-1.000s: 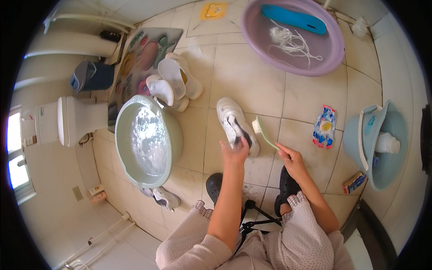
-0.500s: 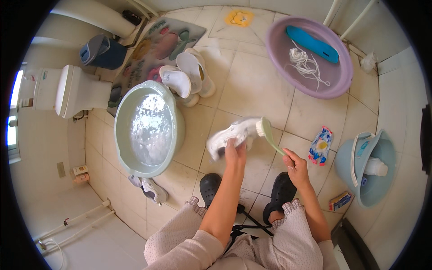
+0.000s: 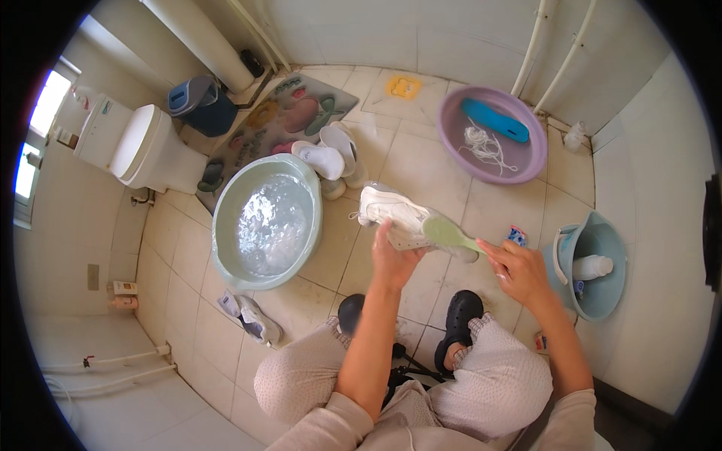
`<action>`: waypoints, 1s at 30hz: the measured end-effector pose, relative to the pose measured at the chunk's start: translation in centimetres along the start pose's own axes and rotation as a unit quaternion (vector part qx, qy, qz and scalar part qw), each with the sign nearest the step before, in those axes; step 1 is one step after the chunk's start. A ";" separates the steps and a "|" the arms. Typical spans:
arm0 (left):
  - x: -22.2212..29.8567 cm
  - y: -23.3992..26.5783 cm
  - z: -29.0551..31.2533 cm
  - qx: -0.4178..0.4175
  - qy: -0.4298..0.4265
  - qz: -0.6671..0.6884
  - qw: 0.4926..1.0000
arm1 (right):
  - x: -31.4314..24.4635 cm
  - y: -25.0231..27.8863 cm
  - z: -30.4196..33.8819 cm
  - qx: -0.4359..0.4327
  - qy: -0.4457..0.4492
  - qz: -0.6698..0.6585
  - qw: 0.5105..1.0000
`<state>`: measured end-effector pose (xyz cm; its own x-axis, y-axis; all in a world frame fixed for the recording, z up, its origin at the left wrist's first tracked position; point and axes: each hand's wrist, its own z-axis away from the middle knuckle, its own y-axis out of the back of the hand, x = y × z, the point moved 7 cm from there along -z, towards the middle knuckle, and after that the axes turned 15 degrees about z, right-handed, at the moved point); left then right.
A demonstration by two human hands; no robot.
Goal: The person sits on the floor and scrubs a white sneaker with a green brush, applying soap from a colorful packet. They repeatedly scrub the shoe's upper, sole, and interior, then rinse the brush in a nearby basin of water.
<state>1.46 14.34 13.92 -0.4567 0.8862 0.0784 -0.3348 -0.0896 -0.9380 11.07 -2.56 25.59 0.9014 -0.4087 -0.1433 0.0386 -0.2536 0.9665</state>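
A white shoe [image 3: 387, 213] is held up over the tiled floor, its toe pointing far left. My left hand [image 3: 395, 259] grips it from below and the near side. In my right hand [image 3: 515, 270] is the handle of a pale green scrubbing brush [image 3: 444, 231]. The brush head lies against the right part of the shoe; its bristles are hidden. To the left stands a pale green basin [image 3: 224, 225] of water, with bright reflections on the surface.
Light shoes [image 3: 342, 154] stand beyond the basin; a grey-white shoe [image 3: 259, 323] lies nearer. A purple basin [image 3: 450, 146] holds white laces [image 3: 485, 146] and a blue insole [image 3: 496, 120]. At right, a blue bucket [image 3: 609, 289] contains a white bottle [image 3: 593, 267]. A toilet [image 3: 139, 146] stands left.
The shoe has been lifted and turned, showing its laced upper. The brush has swung from beside the shoe onto it, bristles now hidden. The head view has tilted upward.
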 end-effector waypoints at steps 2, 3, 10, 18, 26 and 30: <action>0.6 -2.1 0.8 -0.006 0.025 0.010 1.000 | -0.9 1.7 0.1 -0.001 0.016 0.021 1.000; 1.0 -2.9 1.0 -0.001 0.038 0.002 0.999 | -1.1 2.9 -0.2 0.001 0.028 0.030 0.999; 3.3 -6.8 4.6 0.013 0.002 -0.096 0.995 | -6.1 9.2 -0.2 0.054 0.092 0.096 0.990; 4.4 -7.7 6.5 -0.065 -0.051 -0.162 0.983 | -8.0 11.6 0.7 0.079 0.061 0.159 0.982; 4.0 -7.0 6.2 0.020 -0.022 -0.098 0.995 | -6.9 10.2 1.6 0.044 0.042 0.150 0.987; 2.0 -7.1 6.3 -0.039 0.046 -0.088 0.994 | -7.6 8.2 1.0 0.036 0.070 0.129 0.988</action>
<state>-2.28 13.89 22.85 -0.3180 0.9230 0.2166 -0.3364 0.1038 -0.9360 4.08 -2.40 34.36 0.9283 -0.3434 0.1423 -0.2271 -0.2207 0.9485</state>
